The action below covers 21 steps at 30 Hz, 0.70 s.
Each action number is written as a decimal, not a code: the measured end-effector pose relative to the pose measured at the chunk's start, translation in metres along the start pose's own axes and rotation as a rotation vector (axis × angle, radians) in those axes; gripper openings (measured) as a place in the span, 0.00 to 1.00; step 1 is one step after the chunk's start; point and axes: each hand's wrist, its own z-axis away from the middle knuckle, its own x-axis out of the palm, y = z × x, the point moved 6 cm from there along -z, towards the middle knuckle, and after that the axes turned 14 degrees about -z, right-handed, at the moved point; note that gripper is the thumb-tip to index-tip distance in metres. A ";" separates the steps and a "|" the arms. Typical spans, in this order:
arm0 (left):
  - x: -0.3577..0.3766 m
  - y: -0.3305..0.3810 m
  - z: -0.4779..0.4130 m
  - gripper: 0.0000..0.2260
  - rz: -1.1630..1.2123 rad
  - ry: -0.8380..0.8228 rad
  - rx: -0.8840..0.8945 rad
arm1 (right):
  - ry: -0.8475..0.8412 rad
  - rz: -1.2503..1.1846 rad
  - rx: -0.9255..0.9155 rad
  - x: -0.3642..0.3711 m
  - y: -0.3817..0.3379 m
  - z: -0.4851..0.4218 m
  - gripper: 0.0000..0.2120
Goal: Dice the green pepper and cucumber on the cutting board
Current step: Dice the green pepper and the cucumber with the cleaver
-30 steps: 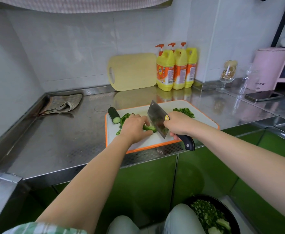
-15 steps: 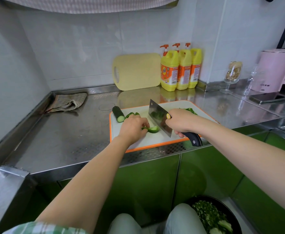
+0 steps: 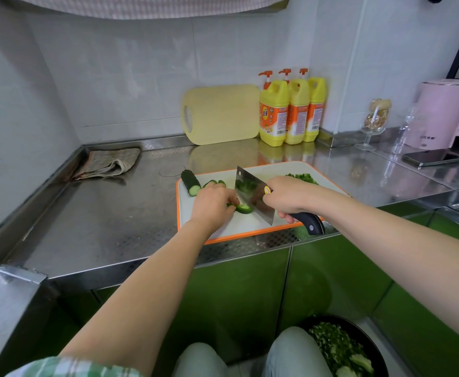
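Pinning a cucumber piece (image 3: 244, 208) to the orange-edged cutting board (image 3: 239, 227) with the left grip (image 3: 212, 206), fingers curled over it. Clamped round the black handle of a cleaver (image 3: 252, 194) with the right grip (image 3: 285, 198), blade edge down, just right of the piece. At the board's far left, a cucumber stub (image 3: 190, 183); at far right, diced greens (image 3: 301, 177). Board near the front edge of the steel surface (image 3: 100, 213).

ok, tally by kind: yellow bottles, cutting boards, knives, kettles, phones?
Yellow bottles: 3
Cutting boards: 2
Knife: 1
Kettle: 1
Phone: 1
Total: 8
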 end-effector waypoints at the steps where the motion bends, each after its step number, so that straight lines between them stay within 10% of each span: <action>1: 0.000 0.000 0.000 0.07 0.008 0.002 -0.005 | -0.003 0.000 0.004 0.001 0.000 0.000 0.08; 21: 0.005 0.003 0.003 0.08 0.028 -0.031 0.017 | 0.058 0.043 0.039 0.026 0.004 -0.027 0.11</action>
